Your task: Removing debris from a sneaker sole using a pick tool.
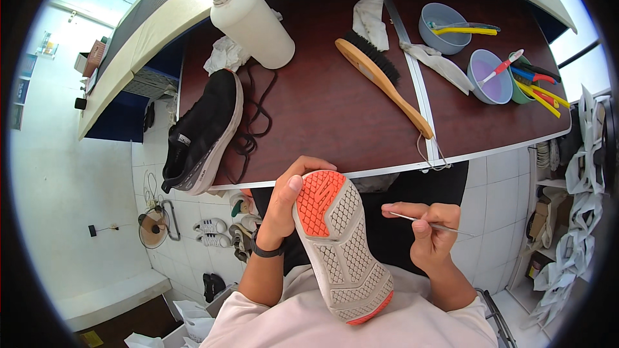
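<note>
My left hand (284, 203) grips a shoe (351, 251) by one end, its sole turned up toward me. That sole is off-white with a diamond tread and orange patches at both ends. To the right of the shoe, my right hand (433, 232) pinches a thin metal pick (422, 220), whose tip points left and stays apart from the sole. A black shoe (205, 125) rests on the table at the left, with loose black laces (258, 116) beside it. The upper of the held shoe is hidden.
On the dark red table (309, 103) stand a white bottle (253, 26), a wooden brush (380, 77), crumpled white cloths (369, 19), a blue bowl (445, 26), a bowl of purple liquid (491, 74) and a green cup of brushes (523, 93). Shoes (211, 232) and a fan (153, 227) are on the floor at left.
</note>
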`<state>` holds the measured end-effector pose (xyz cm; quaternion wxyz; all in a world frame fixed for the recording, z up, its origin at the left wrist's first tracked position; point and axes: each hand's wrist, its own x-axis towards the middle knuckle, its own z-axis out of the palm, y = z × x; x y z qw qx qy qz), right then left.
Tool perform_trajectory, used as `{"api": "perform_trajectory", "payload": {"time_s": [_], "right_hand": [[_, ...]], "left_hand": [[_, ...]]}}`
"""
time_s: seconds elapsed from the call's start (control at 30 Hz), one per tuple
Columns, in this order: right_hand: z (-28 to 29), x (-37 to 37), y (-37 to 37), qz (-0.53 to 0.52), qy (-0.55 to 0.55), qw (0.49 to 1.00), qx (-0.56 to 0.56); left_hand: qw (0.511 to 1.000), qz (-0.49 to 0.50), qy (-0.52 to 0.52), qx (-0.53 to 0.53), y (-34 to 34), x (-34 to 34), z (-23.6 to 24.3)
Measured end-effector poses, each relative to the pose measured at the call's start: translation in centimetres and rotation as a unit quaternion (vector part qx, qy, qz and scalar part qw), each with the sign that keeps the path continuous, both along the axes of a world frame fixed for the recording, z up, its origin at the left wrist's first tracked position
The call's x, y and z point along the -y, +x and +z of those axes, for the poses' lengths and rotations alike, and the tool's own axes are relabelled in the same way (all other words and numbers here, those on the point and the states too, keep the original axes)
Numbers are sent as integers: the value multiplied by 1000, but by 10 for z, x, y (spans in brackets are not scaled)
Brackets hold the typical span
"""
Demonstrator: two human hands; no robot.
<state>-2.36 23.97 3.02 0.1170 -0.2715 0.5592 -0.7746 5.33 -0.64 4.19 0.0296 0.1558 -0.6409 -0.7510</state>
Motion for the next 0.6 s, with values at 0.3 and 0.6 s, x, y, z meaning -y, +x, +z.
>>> {"api": "perform_trajectory", "payload": {"time_s": [0.3, 0.6], "right_hand": [[4, 10, -17, -52, 109, 975, -189], [30, 6, -9, 7, 41, 999, -23]], "left_hand": [[1000, -4, 3, 9, -1, -3, 4], [998, -18, 49, -31, -1, -6, 4]]}}
